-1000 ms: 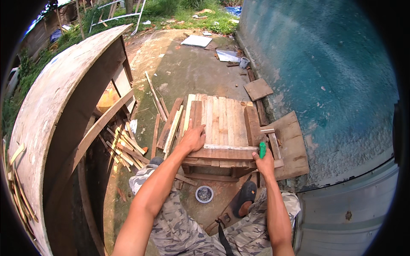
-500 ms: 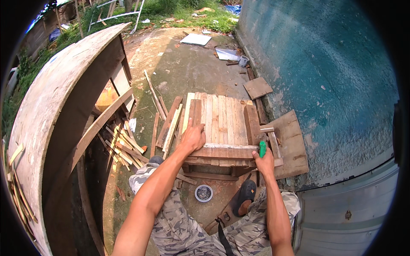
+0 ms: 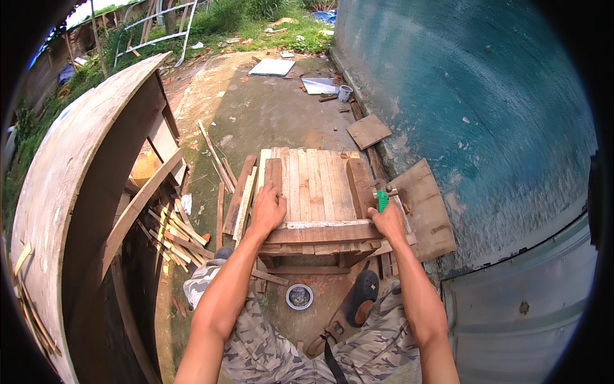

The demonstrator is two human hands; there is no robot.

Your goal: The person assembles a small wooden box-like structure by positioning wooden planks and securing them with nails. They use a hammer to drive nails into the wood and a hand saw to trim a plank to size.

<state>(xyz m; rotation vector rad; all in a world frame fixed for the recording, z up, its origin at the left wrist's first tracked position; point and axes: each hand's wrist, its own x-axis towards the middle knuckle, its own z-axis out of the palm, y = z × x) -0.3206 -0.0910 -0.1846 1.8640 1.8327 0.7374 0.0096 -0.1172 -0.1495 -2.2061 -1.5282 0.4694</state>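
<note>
A low slatted wooden piece (image 3: 313, 182) stands before my knees, built of pale strips side by side. Across its near end runs a thicker brown board (image 3: 326, 232) with a whitish upper edge. My left hand (image 3: 267, 208) is closed over the near part of a brown wooden strip (image 3: 273, 169) lying along the left side. On the right, a thick brown wooden block (image 3: 361, 182) lies lengthwise on the slats. My right hand (image 3: 387, 222) grips a hammer by its green handle (image 3: 382, 201), beside the board's right end. The hammer's head shows partly above that hand.
Below the slatted piece sits a small tub (image 3: 299, 296) of dark bits, near my shoe (image 3: 364, 291). A large curved wooden panel (image 3: 83, 141) fills the left, with loose sticks (image 3: 176, 240) beside it. A blue-green wall (image 3: 460, 109) and plywood sheet (image 3: 425, 208) stand right.
My left hand has shifted from the board's left end farther up onto the brown strip. My right hand has moved slightly up with the hammer, whose head now shows more. The view has shifted.
</note>
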